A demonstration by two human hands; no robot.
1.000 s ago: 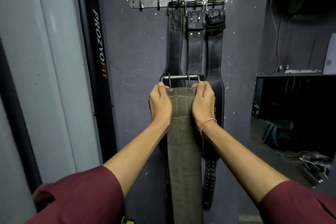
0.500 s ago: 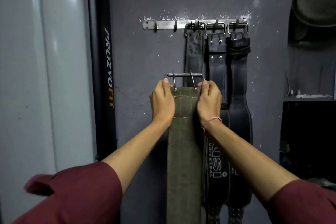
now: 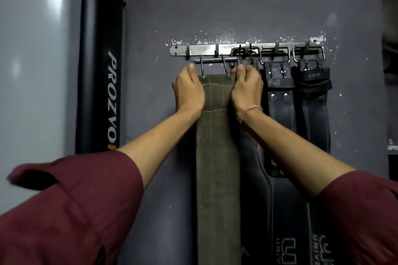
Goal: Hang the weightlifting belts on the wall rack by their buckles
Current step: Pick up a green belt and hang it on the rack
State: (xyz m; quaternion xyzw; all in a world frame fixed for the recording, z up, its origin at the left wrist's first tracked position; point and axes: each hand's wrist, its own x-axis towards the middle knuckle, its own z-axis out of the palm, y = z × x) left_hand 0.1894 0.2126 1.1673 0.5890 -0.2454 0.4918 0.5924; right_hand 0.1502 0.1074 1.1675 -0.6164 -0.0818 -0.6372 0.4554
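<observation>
A long olive-green belt hangs straight down in front of me. My left hand grips its top left edge and my right hand grips its top right edge. Its metal buckle stands just below the steel wall rack, close under two bare hooks at the rack's left end. Three black leather belts hang by their buckles from the hooks to the right; my right arm covers part of the nearest one.
A tall black padded post marked PROZVOFIT stands against the grey wall left of the rack. A pale glossy panel fills the far left. A dark opening shows at the right edge.
Both hands have raised the green belt, bringing its buckle from well below the rack up to just under the hooks and slightly left. My view has drawn closer to the rack.
</observation>
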